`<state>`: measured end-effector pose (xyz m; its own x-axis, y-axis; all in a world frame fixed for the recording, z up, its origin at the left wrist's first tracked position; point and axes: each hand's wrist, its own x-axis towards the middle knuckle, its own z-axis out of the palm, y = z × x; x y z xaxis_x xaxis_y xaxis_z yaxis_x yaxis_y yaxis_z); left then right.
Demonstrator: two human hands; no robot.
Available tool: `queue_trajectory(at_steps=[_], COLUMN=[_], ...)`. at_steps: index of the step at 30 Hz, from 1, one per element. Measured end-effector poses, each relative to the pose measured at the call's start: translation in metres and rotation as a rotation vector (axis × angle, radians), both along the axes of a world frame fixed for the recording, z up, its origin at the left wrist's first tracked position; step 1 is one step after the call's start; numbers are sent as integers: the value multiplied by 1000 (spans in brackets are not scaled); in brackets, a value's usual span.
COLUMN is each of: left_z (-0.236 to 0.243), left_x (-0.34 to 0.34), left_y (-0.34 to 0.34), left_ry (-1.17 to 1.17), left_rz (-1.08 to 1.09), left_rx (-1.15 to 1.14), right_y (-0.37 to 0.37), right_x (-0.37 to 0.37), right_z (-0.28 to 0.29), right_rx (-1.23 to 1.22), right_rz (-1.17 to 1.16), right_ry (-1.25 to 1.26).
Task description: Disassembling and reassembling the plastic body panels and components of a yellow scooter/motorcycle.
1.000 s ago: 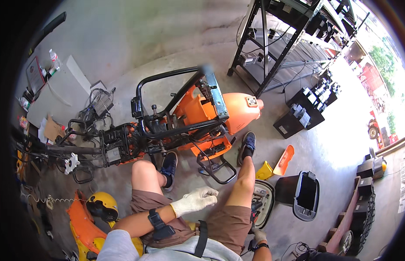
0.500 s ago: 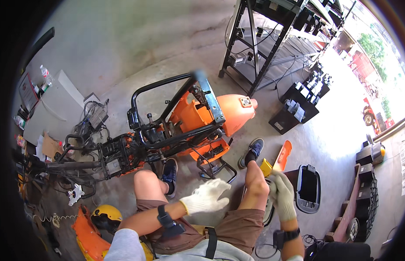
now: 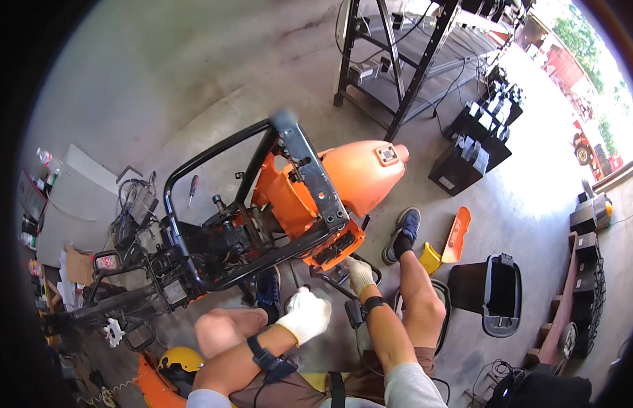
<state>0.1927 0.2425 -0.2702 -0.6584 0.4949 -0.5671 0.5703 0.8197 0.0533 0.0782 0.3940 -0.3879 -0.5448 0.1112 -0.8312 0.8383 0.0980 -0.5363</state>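
Note:
A partly stripped vehicle with a black tubular frame (image 3: 218,146) and an orange body shell (image 3: 361,170) lies on the floor in front of me. My left hand (image 3: 306,316), in a white knit glove, is curled closed above my left knee. A thin dark rod (image 3: 294,273) runs up from beside its fingers; what the fingers hold is hidden. My right hand (image 3: 361,275), gloved too, reaches to the black tubular bracket (image 3: 330,281) under the orange shell's lower end. Its fingers close around that bracket, their tips partly hidden.
A screwdriver (image 3: 193,190) lies beyond the frame. To the right are orange (image 3: 457,234) and yellow (image 3: 430,258) plastic pieces and a black open bin (image 3: 493,296). Black battery boxes (image 3: 459,165) stand near a metal shelf (image 3: 425,68). A yellow helmet (image 3: 180,359) lies at lower left.
My right hand has moved left and forward from beside my right knee to the bracket. My left hand has turned from spread fingers to a closed curl. The view has shifted over the vehicle.

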Motion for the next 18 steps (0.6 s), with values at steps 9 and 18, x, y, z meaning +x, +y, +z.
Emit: queue_trajectory(at_steps=[9,18], left_z=[34,42], left_x=[-13,-7], left_y=[-1,-9], left_ry=[-266,-60], left_rz=[314,424], left_rx=[56,102], right_y=[-40,23], right_x=[3,25], right_z=[-91,-58], right_rx=[77,316], right_rz=[24,337], right_ry=[149,204])
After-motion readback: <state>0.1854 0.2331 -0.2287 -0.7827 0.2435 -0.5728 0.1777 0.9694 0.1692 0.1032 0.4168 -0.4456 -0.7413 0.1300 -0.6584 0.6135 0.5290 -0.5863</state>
